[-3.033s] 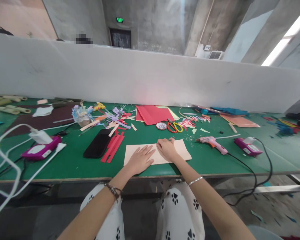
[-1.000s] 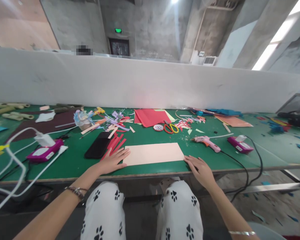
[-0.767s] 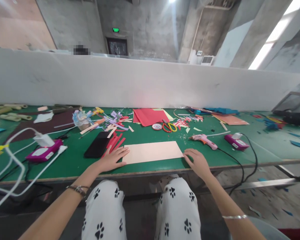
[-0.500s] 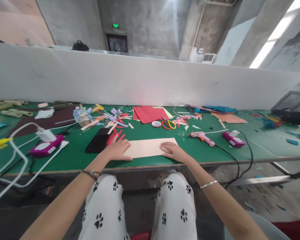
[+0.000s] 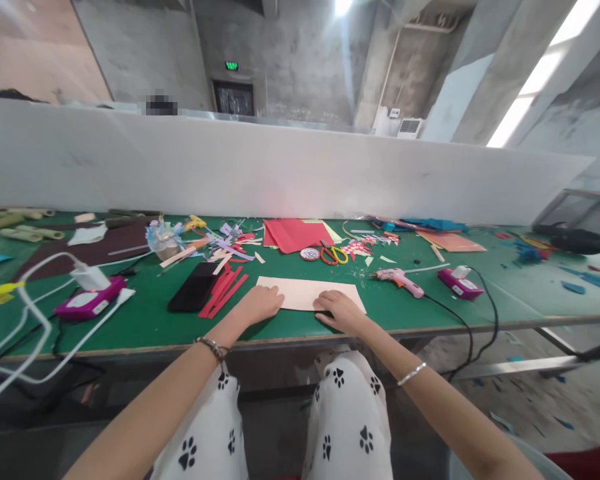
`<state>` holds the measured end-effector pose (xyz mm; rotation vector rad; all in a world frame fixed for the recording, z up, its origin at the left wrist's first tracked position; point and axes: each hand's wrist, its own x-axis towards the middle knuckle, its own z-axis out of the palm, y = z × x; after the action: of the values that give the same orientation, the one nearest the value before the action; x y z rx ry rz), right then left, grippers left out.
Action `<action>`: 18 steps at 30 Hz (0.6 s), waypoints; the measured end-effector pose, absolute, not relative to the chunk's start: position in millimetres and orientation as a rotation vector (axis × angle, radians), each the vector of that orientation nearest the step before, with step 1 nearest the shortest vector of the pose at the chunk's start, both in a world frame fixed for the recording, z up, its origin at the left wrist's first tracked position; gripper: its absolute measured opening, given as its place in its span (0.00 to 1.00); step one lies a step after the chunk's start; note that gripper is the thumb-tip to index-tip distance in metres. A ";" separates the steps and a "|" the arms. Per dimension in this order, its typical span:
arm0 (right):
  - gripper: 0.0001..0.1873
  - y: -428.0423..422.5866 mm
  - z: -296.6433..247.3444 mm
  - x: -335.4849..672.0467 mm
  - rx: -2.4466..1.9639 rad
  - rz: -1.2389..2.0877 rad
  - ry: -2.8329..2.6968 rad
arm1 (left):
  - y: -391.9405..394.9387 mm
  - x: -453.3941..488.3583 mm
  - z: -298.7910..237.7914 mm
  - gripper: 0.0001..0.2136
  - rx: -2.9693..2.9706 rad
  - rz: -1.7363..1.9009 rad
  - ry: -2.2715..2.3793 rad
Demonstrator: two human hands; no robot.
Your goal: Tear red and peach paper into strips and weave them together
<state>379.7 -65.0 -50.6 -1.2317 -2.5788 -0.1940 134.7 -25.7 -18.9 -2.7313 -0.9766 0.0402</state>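
A peach paper sheet (image 5: pixel 315 292) lies flat on the green table (image 5: pixel 145 320) near its front edge. My left hand (image 5: pixel 260 303) rests on the sheet's near left corner, fingers curled onto the edge. My right hand (image 5: pixel 339 311) sits at the near edge toward the right, its fingers bent and pressed against the paper. Both hands touch the sheet; what their fingertips do under the edge is hidden.
A black phone (image 5: pixel 195 287) and red paper strips (image 5: pixel 225 287) lie left of the sheet. A pink glue gun (image 5: pixel 397 281) with a black cord, scissors (image 5: pixel 333 255), red paper (image 5: pixel 290 235) and scraps lie beyond. Purple devices (image 5: pixel 90 300) with white cables sit left. A white partition (image 5: pixel 280 173) backs the table.
My hands moved in from the sheet's outer ends to its near edge, closer together. The camera view shifted slightly.
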 end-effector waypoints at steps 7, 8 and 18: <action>0.11 -57.4 -46.7 350.2 -1.253 -0.295 -2.540 | -24.0 138.0 -13.8 0.09 -2.696 -0.082 -0.913; 0.12 -55.7 -42.0 346.1 -1.253 -0.322 -2.522 | -23.5 140.5 -8.7 0.08 -2.687 -0.117 -0.906; 0.12 -49.0 23.0 332.3 -1.242 -0.518 -2.265 | -26.2 165.6 53.1 0.15 -2.631 -0.442 -0.858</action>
<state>332.3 -49.0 23.0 -1.2420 -2.2647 -0.5181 165.6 -26.2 53.1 -2.6305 -0.8578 -0.4423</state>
